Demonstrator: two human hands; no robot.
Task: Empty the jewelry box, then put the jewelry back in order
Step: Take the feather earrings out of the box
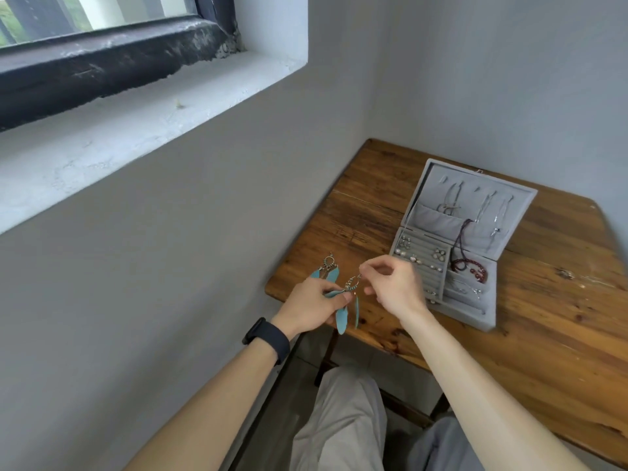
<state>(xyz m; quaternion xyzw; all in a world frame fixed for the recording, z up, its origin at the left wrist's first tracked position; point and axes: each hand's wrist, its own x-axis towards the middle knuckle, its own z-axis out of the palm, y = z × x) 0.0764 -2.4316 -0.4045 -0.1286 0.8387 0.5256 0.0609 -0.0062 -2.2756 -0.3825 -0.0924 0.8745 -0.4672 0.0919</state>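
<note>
My right hand (396,287) has its grip closed to a fine pinch on the metal hook of a teal feather earring (341,317). My left hand (307,307) has its grip curled round the feathers lower down. So the earring is stretched between my 2 hands above the near-left corner of the surface (543,317), its long axis slanting from the hook at upper right down to the feather tips hanging past the edge.

A 2nd feather earring (328,265) shows just beyond my left knuckles. I cannot tell whether it lies on the wood or hangs from my fingers.

The open jewelry box (472,321) sits to the right and a little ahead, its lid tipped back. My right hand is the nearer one, almost at the ring rows (421,266). A dark red bead necklace (464,263) trails from the lid pocket into the right compartment. With this much in the box, I judge the emptying is not finished. Nothing stands between my grip and the box.
</note>
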